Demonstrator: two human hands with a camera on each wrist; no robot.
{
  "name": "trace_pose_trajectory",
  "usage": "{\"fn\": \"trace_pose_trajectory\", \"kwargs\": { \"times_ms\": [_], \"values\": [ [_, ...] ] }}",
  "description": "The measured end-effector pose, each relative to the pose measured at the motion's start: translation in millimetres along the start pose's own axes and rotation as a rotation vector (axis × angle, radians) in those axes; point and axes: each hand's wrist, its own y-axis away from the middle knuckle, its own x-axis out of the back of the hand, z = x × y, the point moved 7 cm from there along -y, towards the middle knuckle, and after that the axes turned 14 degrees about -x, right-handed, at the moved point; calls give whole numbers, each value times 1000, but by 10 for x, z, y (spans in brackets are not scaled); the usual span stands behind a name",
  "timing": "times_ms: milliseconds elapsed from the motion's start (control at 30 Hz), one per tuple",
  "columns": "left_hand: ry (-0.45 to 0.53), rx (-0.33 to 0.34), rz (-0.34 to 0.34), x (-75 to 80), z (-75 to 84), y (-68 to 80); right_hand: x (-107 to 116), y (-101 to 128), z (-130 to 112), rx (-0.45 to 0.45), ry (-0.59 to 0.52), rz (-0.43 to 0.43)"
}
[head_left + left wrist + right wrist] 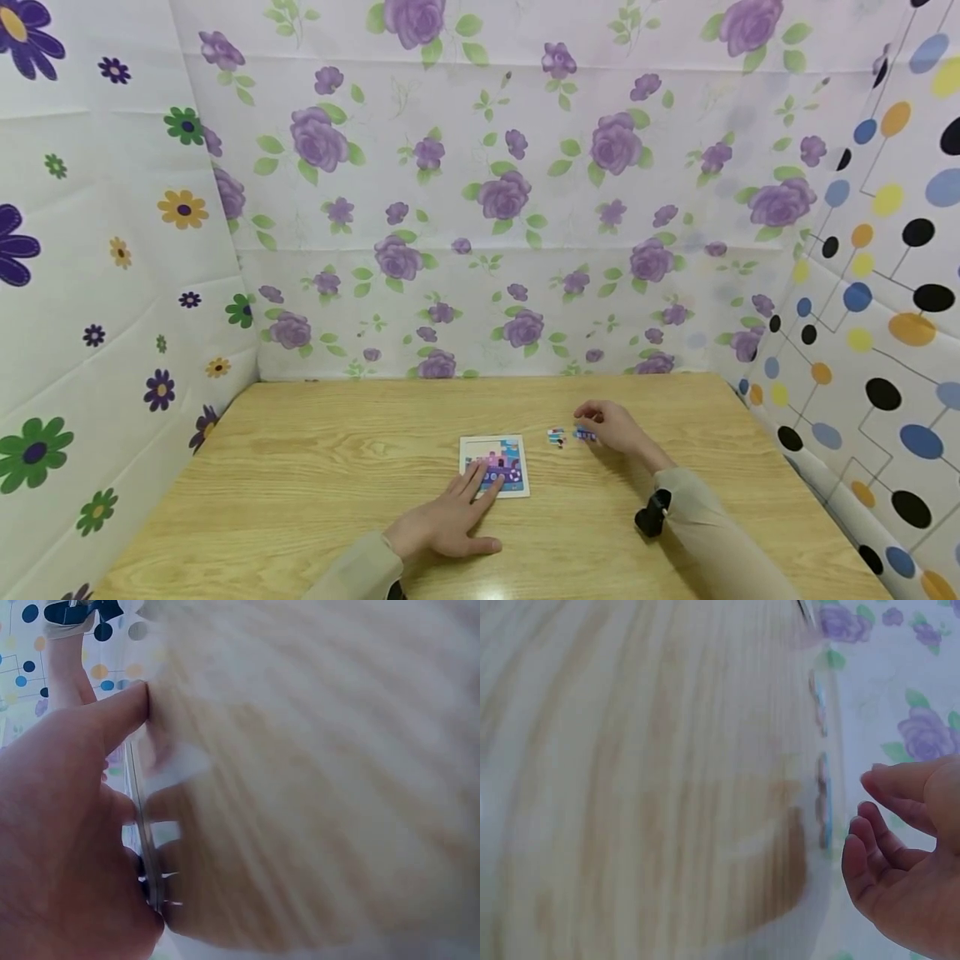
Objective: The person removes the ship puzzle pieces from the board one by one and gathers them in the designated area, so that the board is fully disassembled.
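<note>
Hidden or unclear: both wrist views were badly blurred; the wood grain smeared across most of each. The picture on the puzzle board (495,464) was too small to read (pink and blue blocks only). Part of the board lay under the left fingers.
Cut off: both forearms ran out of the bottom edge of the head view; a dark strap device (652,512) sat on the right wrist.
Left hand (450,521): lay flat on the table, fingers straight and spread, fingertips pressing the near left part of the board. It gripped nothing. In the left wrist view the fingers (112,720) met the board's thin edge.
Right hand (611,427): rested on the table right of the board, fingers loosely curled over a blue piece (584,434); whether it actually pinched the piece could not be told. In the right wrist view the fingers (889,851) were bent and apart, close to small pieces seen edge-on.
Loose piece (556,437): lay between the board and the right hand, touching neither.
Surface: a light wooden table (315,467).
Room: purple rose cloth (495,208) behind, multicolour flower cloth (97,250) on the left, dotted cloth (885,317) on the right.
Count: one board, two loose pieces, two hands.
</note>
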Motion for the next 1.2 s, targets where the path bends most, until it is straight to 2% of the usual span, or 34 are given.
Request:
{"fn": "trace_pose_trajectory", "kwargs": {
  "times_ms": [200, 633, 1033, 1200],
  "values": [
    [-9, 9, -31, 18, 8, -6, -42, -16, -141, 43, -30, 5],
    [-24, -5, -34, 3, -28, -30, -116, -18, -308, 99, -38, 6],
    [-29, 9, -39, -38, -50, -34, -300, -62, -411, 80, -72, -85],
    [-20, 7, -36, -33, -50, -31, -390, -67, -493, 128, -41, -100]
  ]
}}
